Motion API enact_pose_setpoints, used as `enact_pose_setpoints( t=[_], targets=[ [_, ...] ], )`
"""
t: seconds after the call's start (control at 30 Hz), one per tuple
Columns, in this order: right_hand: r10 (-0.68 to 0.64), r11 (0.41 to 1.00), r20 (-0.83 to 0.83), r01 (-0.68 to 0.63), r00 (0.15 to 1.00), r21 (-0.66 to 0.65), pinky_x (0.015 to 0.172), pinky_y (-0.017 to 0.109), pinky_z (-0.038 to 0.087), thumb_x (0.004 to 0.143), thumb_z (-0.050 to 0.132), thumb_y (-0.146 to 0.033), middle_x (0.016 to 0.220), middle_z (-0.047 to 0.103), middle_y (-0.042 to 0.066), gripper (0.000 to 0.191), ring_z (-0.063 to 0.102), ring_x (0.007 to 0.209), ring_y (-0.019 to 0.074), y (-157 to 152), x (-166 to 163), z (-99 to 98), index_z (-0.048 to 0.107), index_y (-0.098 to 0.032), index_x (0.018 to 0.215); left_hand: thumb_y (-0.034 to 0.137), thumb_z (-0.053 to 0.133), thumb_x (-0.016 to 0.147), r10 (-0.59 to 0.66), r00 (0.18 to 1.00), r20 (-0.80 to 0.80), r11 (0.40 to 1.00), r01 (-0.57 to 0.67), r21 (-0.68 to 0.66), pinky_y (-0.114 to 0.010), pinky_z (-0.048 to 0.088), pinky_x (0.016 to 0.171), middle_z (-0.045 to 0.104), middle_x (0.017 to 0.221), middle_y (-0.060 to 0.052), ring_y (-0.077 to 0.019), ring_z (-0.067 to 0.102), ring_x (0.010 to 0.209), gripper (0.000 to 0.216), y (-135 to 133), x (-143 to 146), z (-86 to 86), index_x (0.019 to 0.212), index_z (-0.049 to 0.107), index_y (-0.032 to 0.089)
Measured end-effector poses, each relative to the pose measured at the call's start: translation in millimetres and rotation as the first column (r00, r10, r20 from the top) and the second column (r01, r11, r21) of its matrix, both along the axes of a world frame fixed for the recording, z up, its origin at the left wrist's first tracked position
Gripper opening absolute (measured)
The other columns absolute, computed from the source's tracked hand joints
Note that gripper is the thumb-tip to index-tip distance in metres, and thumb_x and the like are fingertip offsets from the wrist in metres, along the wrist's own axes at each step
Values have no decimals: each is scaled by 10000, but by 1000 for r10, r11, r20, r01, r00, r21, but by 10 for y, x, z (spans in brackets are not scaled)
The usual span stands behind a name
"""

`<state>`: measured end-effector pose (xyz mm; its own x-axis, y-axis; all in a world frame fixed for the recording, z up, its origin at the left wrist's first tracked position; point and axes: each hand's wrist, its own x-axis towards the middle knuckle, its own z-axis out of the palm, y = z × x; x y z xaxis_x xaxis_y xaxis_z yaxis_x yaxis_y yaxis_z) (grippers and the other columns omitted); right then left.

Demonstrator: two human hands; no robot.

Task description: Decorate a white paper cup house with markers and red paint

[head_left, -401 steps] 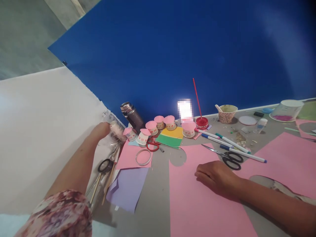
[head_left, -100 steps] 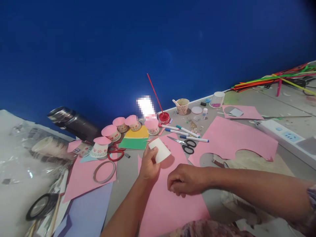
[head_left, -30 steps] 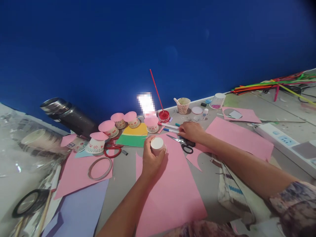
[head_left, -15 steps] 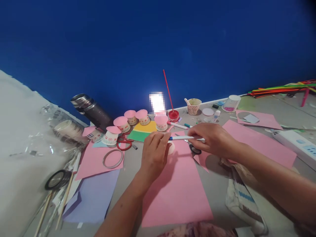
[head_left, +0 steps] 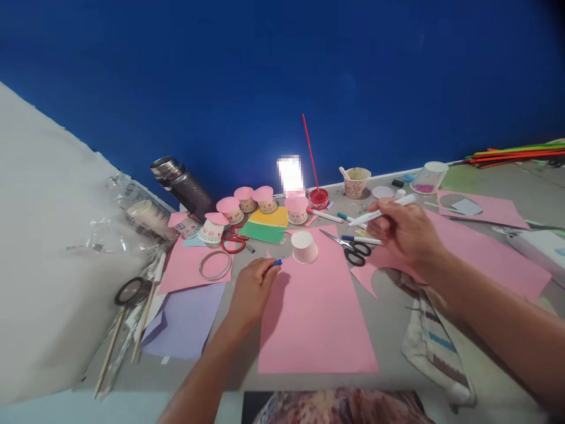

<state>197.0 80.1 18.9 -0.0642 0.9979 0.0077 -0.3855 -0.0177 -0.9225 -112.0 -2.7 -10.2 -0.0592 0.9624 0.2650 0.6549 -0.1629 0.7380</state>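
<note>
A plain white paper cup (head_left: 304,247) stands upside down on a pink paper sheet (head_left: 315,312) in front of me. My left hand (head_left: 252,288) rests at the sheet's left edge, fingers pinched on a small blue pen cap (head_left: 276,262). My right hand (head_left: 404,229) is raised to the right of the cup and grips a white marker pen (head_left: 382,211) with its cap off, tip pointing left. Black-handled scissors (head_left: 351,249) lie just below that hand.
Several pink-topped paper cups (head_left: 265,199) stand near the blue wall with yellow and green card (head_left: 267,225), a red paint pot (head_left: 318,198) and a dark flask (head_left: 182,185). More pens (head_left: 325,216), red scissors (head_left: 233,241), tape rolls (head_left: 215,265), a bagged cup stack (head_left: 148,216) and pink sheets (head_left: 481,253) lie around.
My hands have pulled apart: the right took a marker from beside the scissors, the left came off the cup and now holds the pen's blue cap. The cup stands alone, upside down.
</note>
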Motion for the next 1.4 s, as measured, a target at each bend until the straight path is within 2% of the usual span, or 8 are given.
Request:
enact_pose_setpoints(
  t=[0.07,0.23,0.47,0.67,0.77,0.87,1.13,1.4],
  targets=[
    [47,998,21,-46,999,-43,452,256,264,768,835,-465,474,425,-69,300,339,446,86,81,-2,-95,687,-204,749,316,798,820,25,1000,-13,999,-25,28,-521,539,960,749,903,-90,-339,685,946,62,118,-40,-113,865,790,274],
    [102,988,21,-99,995,-122,451,230,275,703,901,-464,512,462,-68,363,358,483,77,115,-71,-279,702,-176,799,328,903,726,14,994,112,1000,-17,23,-577,411,1200,608,1493,-134,-381,507,1442,709,315,219,-144,1390,657,299],
    [80,986,-7,-80,997,-146,431,196,262,630,962,-513,545,499,-68,479,370,488,61,80,-128,-334,641,-188,775,327,878,729,12,879,476,988,61,-138,-480,537,1041,747,1219,-100,-290,686,1135,483,518,518,-124,1180,729,234],
    [72,994,-27,-74,997,-79,434,198,269,681,952,-527,540,463,-79,469,340,486,63,111,-209,14,621,-207,774,460,808,823,148,309,939,918,310,-246,-560,616,934,772,1067,-115,-330,759,1011,480,500,379,-38,1192,704,170],
    [77,994,-35,-75,996,74,457,214,304,744,927,-465,518,461,-75,426,340,476,66,40,-333,350,583,-216,709,426,750,896,240,159,958,844,454,-287,-577,643,859,777,1083,-159,-368,775,1009,458,455,382,22,1236,660,132],
    [9,983,49,-17,999,184,464,227,327,829,874,-436,536,511,-57,310,428,492,91,-194,-474,452,661,-218,773,425,680,961,279,131,951,805,509,-306,-522,656,769,787,1058,-183,-368,792,933,424,414,428,8,1240,653,107],
    [-148,935,357,13,922,354,526,256,439,982,725,-358,661,674,-5,176,588,571,130,-586,-491,-111,757,-211,890,439,530,1052,350,94,932,759,554,-341,-420,641,639,777,917,-157,-308,784,764,428,340,602,-156,1261,675,95],
    [-335,746,537,-130,774,653,609,254,519,964,691,-175,801,759,-13,88,686,642,132,-578,-415,-94,738,-241,930,437,558,1037,394,87,915,788,481,-385,-453,648,721,763,971,-148,-294,772,791,423,339,620,-157,1246,689,93]
  ],
)
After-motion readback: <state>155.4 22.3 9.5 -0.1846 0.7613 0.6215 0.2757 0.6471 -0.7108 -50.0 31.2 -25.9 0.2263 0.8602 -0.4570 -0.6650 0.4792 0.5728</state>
